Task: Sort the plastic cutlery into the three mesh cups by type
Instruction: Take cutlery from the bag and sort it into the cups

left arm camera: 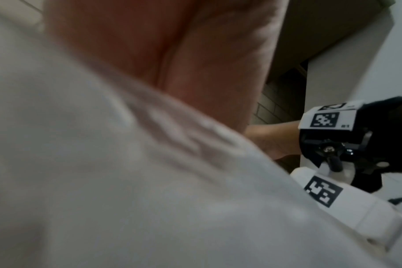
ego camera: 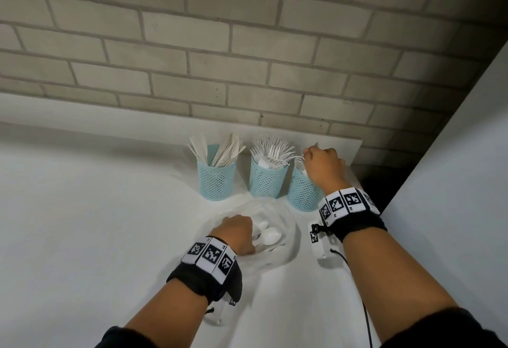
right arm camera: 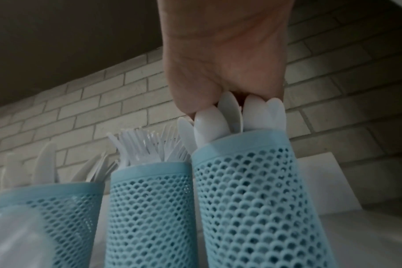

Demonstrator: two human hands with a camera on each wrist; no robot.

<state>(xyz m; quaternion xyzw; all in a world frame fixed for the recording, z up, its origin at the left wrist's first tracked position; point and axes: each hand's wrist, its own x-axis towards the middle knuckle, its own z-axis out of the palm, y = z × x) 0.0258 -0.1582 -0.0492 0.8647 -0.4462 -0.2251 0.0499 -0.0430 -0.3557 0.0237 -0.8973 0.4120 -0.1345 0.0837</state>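
Observation:
Three blue mesh cups stand in a row by the brick wall. The left cup (ego camera: 217, 179) (right arm camera: 46, 217) holds knives (ego camera: 220, 152), the middle cup (ego camera: 268, 179) (right arm camera: 149, 208) forks (ego camera: 272, 149) (right arm camera: 149, 143). My right hand (ego camera: 321, 163) (right arm camera: 225, 54) hovers over the right cup (ego camera: 303, 190) (right arm camera: 259, 199), its curled fingers gripping a bunch of white spoons (right arm camera: 218, 117) whose bowls stick out of the rim. My left hand (ego camera: 239, 235) (left arm camera: 172, 54) lies knuckles-up in a clear plastic bag (ego camera: 277, 218) (left arm camera: 103, 181), fingers curled on loose spoons (ego camera: 269, 235). Its fingertips are hidden.
The white table (ego camera: 96, 210) runs wide to the left. A white panel (ego camera: 453, 168) rises close on the right, with a dark gap behind the right cup. A cable (ego camera: 365, 306) trails from my right wrist camera (ego camera: 321, 240) (left arm camera: 333, 145).

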